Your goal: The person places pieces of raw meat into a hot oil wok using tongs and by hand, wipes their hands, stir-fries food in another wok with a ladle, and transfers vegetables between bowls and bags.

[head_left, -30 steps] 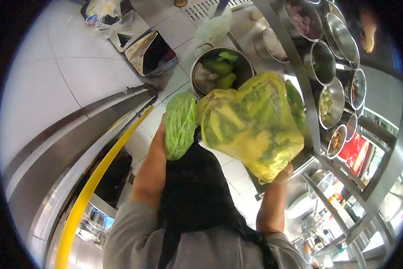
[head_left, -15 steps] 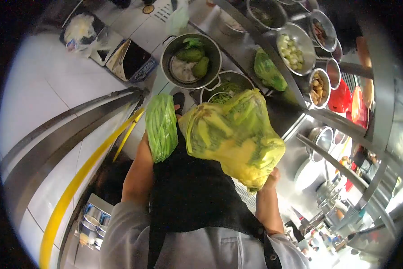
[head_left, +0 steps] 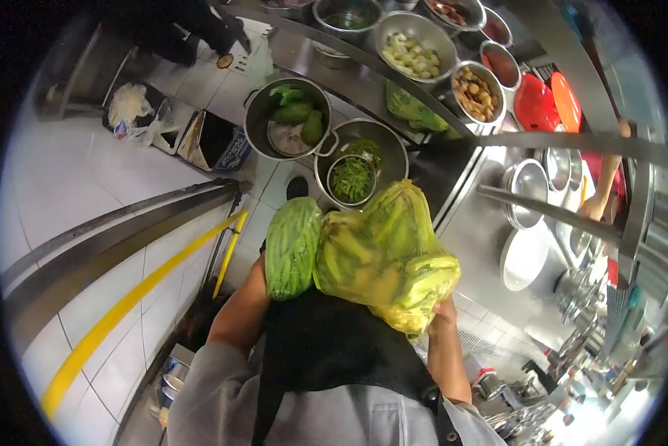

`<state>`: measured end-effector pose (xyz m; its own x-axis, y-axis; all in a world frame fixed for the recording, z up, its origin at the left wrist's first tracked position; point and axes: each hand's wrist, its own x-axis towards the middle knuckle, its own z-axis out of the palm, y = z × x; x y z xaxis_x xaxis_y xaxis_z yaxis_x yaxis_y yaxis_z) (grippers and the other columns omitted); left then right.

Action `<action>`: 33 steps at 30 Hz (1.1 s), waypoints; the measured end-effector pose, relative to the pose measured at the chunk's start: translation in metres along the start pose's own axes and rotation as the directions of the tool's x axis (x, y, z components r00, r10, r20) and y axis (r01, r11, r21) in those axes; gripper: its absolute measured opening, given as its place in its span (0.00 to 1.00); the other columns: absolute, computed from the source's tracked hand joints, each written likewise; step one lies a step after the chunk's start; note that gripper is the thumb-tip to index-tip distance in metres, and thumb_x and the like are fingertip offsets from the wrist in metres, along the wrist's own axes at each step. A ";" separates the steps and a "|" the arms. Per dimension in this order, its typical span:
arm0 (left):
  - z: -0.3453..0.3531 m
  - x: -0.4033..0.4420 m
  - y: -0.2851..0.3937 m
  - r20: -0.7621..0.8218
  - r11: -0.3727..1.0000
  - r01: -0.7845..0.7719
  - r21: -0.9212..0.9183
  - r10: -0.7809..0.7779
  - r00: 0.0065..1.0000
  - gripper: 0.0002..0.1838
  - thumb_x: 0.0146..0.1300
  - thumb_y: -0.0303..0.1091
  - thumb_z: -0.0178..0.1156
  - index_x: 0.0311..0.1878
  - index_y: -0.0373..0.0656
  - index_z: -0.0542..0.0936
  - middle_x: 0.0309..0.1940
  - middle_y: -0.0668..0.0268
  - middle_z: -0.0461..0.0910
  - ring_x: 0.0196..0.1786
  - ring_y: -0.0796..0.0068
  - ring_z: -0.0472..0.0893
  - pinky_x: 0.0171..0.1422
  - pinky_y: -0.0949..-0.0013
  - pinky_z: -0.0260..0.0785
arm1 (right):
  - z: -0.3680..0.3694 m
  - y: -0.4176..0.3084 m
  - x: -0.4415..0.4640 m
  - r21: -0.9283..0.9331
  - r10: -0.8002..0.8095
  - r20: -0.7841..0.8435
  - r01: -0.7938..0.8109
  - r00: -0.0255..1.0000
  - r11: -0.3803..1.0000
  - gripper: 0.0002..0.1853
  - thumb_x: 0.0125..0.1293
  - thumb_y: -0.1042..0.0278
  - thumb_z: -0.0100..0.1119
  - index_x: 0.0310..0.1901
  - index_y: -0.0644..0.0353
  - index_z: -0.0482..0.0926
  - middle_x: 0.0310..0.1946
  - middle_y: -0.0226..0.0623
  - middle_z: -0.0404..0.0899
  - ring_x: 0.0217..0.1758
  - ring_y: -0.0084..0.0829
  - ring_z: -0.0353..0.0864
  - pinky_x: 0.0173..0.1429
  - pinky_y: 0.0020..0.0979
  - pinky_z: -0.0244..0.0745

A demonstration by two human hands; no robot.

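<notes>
A clear plastic bag of long green beans (head_left: 293, 249) is in front of my chest, with my left hand (head_left: 260, 262) mostly hidden behind it and closed on it. Beside it, almost touching, hangs a larger yellow plastic bag (head_left: 386, 256) with green vegetables showing through. My right hand (head_left: 444, 312) grips that bag's lower right side, its fingers partly covered by the plastic. Just beyond the bags is a metal basin (head_left: 398, 154) holding chopped greens and a smaller bowl of cut green pieces (head_left: 351, 181).
A deep pot (head_left: 249, 123) with green vegetables stands beyond. On the right, a metal shelf (head_left: 572, 145) carries several bowls, including pale chunks (head_left: 410, 56). A yellow rail (head_left: 137, 305) runs at left. A person's legs (head_left: 178, 37) and another person's hand (head_left: 592, 208) appear.
My view has turned, so the shelf and pots sit differently. Both bags now appear lower and closer together, still held. Another person's legs have come into view at the upper left.
</notes>
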<state>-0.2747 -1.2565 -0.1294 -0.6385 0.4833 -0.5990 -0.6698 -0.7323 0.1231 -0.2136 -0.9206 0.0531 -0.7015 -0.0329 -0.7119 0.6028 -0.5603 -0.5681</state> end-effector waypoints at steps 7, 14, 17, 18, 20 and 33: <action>0.015 0.003 0.007 -0.040 0.995 -0.021 0.099 0.025 0.999 0.24 0.81 0.47 0.46 0.70 0.43 0.73 0.62 0.56 0.80 0.60 0.62 0.82 0.65 0.60 0.78 | -0.016 0.020 -0.024 0.153 -0.084 -0.024 0.087 0.996 0.984 0.53 0.43 0.59 0.72 0.73 0.67 0.61 0.63 0.49 0.75 0.64 0.46 0.80 0.69 0.43 0.78; -0.011 -0.019 0.063 -0.329 0.962 -0.194 0.192 0.249 0.911 0.25 0.74 0.49 0.51 0.62 0.39 0.78 0.53 0.57 0.83 0.50 0.60 0.84 0.54 0.57 0.80 | -0.034 0.032 -0.046 0.207 -0.151 -0.059 0.160 0.987 0.965 0.52 0.44 0.61 0.72 0.73 0.68 0.61 0.62 0.49 0.76 0.64 0.46 0.80 0.69 0.44 0.79; -0.008 -0.019 0.092 -0.279 0.924 -0.301 0.236 0.362 0.889 0.25 0.70 0.43 0.55 0.63 0.37 0.77 0.56 0.55 0.82 0.52 0.57 0.84 0.56 0.53 0.80 | -0.035 0.040 -0.048 0.196 -0.230 -0.063 0.238 0.971 0.951 0.46 0.50 0.60 0.67 0.72 0.69 0.63 0.61 0.50 0.77 0.62 0.49 0.81 0.65 0.46 0.80; 0.001 -0.024 0.102 -0.285 0.908 -0.345 0.238 0.405 0.869 0.25 0.68 0.41 0.56 0.63 0.37 0.76 0.57 0.54 0.81 0.54 0.56 0.84 0.58 0.51 0.79 | -0.028 0.038 -0.050 0.197 -0.233 -0.066 0.242 0.970 0.950 0.46 0.50 0.61 0.67 0.71 0.69 0.63 0.61 0.50 0.78 0.61 0.49 0.82 0.65 0.46 0.80; 0.003 -0.018 0.127 -0.322 0.845 -0.314 0.434 0.471 0.822 0.28 0.66 0.41 0.60 0.65 0.35 0.75 0.59 0.53 0.81 0.56 0.54 0.83 0.63 0.50 0.76 | -0.019 0.037 -0.052 0.178 -0.231 -0.097 0.245 0.968 0.953 0.45 0.49 0.61 0.66 0.70 0.69 0.65 0.60 0.50 0.78 0.61 0.49 0.82 0.64 0.48 0.80; 0.065 0.030 0.188 0.041 0.180 -0.225 0.958 0.687 0.726 0.21 0.65 0.32 0.63 0.59 0.34 0.80 0.50 0.59 0.84 0.51 0.65 0.83 0.57 0.64 0.73 | 0.040 0.053 -0.045 0.219 -0.253 -0.201 0.295 0.946 0.930 0.45 0.52 0.60 0.67 0.71 0.68 0.63 0.61 0.48 0.77 0.63 0.47 0.81 0.67 0.45 0.79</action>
<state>-0.4444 -1.3489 -0.0728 -0.9389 -0.1322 -0.3178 -0.3403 0.2187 0.9145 -0.1655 -0.9817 0.0715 -0.7397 0.2773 -0.6132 0.2703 -0.7120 -0.6480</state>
